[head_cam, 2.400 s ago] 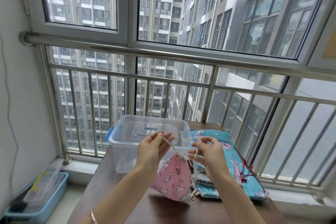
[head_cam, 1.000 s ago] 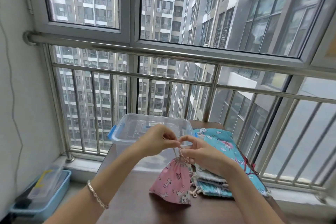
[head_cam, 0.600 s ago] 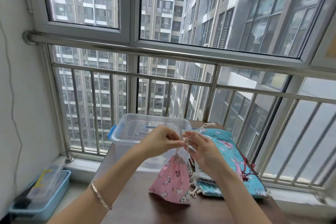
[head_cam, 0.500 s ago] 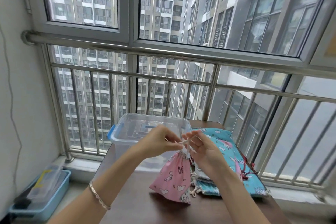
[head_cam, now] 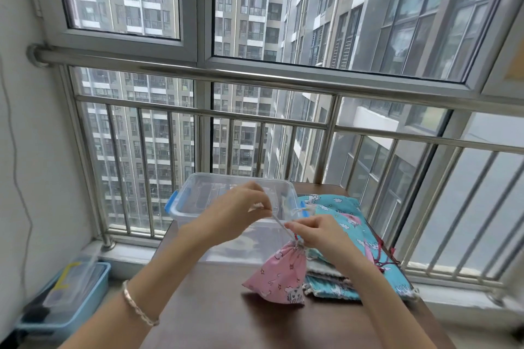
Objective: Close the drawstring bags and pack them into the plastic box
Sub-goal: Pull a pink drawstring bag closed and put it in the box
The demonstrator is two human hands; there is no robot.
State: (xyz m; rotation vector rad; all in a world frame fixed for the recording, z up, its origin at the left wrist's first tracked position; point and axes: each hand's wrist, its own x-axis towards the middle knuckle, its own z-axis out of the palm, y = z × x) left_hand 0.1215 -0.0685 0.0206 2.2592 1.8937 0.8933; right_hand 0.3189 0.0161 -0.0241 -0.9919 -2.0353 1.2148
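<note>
At lower centre the pink drawstring bag (head_cam: 279, 275) stands on the brown table (head_cam: 209, 309), not yet in the clear plastic box (head_cam: 181, 207) behind it. The right hand (head_cam: 317, 231) pinches its gathered neck, and the left hand (head_cam: 241, 212), up and to the left, pinches the taut white cord (head_cam: 279, 224). A harder tug could, I judge, slip the cord from either pinch or topple the bag. Half a second ago the hands met over the neck; now they are drawn apart.
</note>
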